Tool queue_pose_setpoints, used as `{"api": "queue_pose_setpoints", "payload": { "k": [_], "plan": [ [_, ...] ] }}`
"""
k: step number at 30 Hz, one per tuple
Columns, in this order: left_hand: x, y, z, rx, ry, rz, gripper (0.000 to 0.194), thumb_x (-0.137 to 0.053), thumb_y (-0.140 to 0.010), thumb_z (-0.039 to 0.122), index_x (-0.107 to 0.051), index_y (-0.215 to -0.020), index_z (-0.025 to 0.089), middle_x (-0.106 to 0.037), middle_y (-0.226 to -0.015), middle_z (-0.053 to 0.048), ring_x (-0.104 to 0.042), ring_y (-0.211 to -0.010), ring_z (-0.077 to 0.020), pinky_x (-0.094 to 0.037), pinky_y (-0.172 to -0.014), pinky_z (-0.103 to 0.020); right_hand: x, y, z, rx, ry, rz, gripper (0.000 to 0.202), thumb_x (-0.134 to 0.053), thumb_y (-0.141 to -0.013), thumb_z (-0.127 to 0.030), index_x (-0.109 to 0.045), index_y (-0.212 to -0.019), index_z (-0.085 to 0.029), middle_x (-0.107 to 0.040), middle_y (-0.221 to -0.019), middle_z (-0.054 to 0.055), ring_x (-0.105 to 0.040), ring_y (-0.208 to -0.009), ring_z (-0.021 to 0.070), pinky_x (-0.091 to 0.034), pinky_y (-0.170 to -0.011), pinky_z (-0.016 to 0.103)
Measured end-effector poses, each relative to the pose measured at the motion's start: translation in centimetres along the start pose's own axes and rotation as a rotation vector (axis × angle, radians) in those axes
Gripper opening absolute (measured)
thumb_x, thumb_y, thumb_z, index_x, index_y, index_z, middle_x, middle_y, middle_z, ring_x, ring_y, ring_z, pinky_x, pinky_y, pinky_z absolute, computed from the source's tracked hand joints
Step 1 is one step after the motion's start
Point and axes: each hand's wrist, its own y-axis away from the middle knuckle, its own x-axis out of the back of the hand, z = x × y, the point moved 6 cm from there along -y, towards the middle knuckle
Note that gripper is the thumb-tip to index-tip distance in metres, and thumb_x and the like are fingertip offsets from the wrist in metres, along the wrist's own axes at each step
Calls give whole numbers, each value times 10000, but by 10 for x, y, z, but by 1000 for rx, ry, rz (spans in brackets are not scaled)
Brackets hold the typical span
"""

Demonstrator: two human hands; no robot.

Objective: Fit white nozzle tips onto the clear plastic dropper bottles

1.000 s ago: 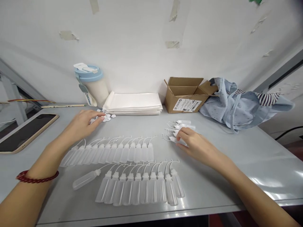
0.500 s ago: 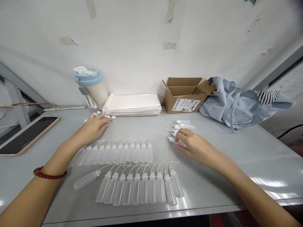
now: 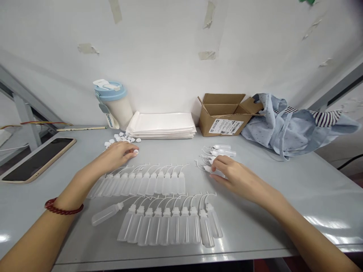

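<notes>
My left hand [image 3: 118, 153] pinches a small white cap [image 3: 136, 152] between thumb and finger. Behind it lies a pile of similar white caps [image 3: 120, 138]. On the right, my right hand [image 3: 231, 172] has its fingers closed around a clear squeeze bottle [image 3: 209, 169] lying on the table; the hand covers much of it. Several more such bottles [image 3: 224, 153] lie just beyond. Two rows of clear bottles with thin curved tips lie between my arms: a back row [image 3: 146, 184] and a front row [image 3: 167, 226]. One bottle [image 3: 107, 214] lies slanted at the front row's left.
A stack of white envelopes [image 3: 164, 124] rests against the wall, with a blue-lidded cup [image 3: 119, 109] to its left. An open cardboard box [image 3: 224, 115] and a blue cloth [image 3: 286, 132] are at the back right. A phone [image 3: 36, 160] lies on the grey table [image 3: 297, 189] at left.
My left hand has drawn back slightly from the pile and now shows a white cap in its fingertips. My right hand stays on the bottle. The whole view has shifted slightly.
</notes>
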Motion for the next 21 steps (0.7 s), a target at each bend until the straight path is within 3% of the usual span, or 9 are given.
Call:
{"api": "queue_pose_setpoints", "payload": {
  "k": [3, 7, 11, 14, 17, 21],
  "plan": [
    [-3, -1, 3, 13, 113, -1, 168, -606, -741, 337, -692, -775, 197, -667, -731, -30, -574, -721, -224, -370, -682, -295, 0, 0, 0, -9, -7, -8, 54, -536, -908, -166, -570, -867, -156, -601, -895, 84, -607, -769, 203, -507, -660, 329],
    [8, 1, 2, 87, 311, 89, 190, -703, -697, 357, -658, -638, 182, -617, -629, -1, -511, -637, -183, -334, -620, -282, -1, 0, 0, -26, -15, -37, 61, -532, -917, -183, -572, -883, -151, -600, -911, 87, -613, -796, 212, -506, -677, 331],
    [36, 11, -22, 247, 606, 374, 189, -657, -810, 344, -648, -805, 155, -638, -772, -4, -523, -695, -144, -393, -653, -253, 1, 1, 0, -33, -10, -40, 71, -535, -918, -197, -572, -872, -159, -605, -918, 86, -618, -806, 221, -501, -671, 330],
    [52, 20, -48, 376, 899, 547, 125, -547, -901, 215, -580, -829, 118, -622, -795, -31, -556, -704, -112, -455, -623, -201, 1, 1, 0, -41, -20, -50, 79, -528, -924, -213, -571, -881, -163, -609, -926, 86, -621, -810, 224, -502, -675, 332],
    [57, 22, -65, 453, 1192, 536, 189, -446, -921, 28, -542, -776, 102, -562, -691, -15, -512, -591, -48, -436, -510, -93, 2, 1, 2, -54, -37, -57, 84, -525, -928, -224, -573, -901, -160, -607, -939, 88, -623, -830, 229, -506, -695, 342],
    [57, 21, -66, 465, 1510, 467, 397, -206, -1008, 37, -533, -791, 94, -451, -597, 22, -375, -465, -12, -370, -408, -9, 2, 0, 5, -55, -42, -39, 94, -528, -927, -235, -578, -931, -155, -602, -950, 92, -618, -871, 243, -510, -733, 365]
  ]
}}
